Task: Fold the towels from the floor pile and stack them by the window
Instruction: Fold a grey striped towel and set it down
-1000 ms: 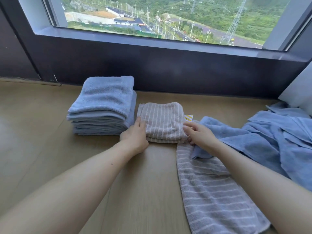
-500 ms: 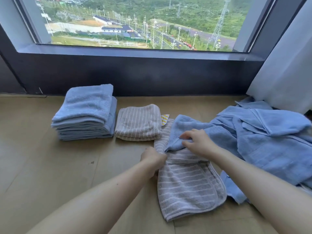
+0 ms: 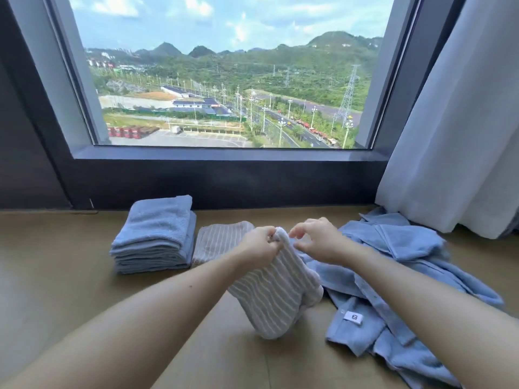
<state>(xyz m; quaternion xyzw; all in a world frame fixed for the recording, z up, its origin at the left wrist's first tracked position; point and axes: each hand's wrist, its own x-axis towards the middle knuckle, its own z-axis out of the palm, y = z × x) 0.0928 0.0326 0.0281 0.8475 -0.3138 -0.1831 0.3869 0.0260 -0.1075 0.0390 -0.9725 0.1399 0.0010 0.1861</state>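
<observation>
Blue stack (image 3: pixel 153 237) lay under the window, folded striped towel (image 3: pixel 219 240) just beside it. Left hand (image 3: pixel 259 248) pinched top corner of hanging striped towel (image 3: pixel 275 299). Right hand (image 3: pixel 320 242) close by, fingers loose, gripping nothing. Risk: single-corner hold lets cloth twist, giving a crooked fold.

The striped towel (image 3: pixel 276 299) is ribbed terry cloth; the blue stack (image 3: pixel 154 237) is soft, nubby terry; the floor (image 3: pixel 56 276) is smooth, matt wood-look board.

held towel (image 3: pixel 276 294) – grey, white stripes | stack (image 3: pixel 154 237) – blue | pile (image 3: pixel 398 265) – blue
</observation>
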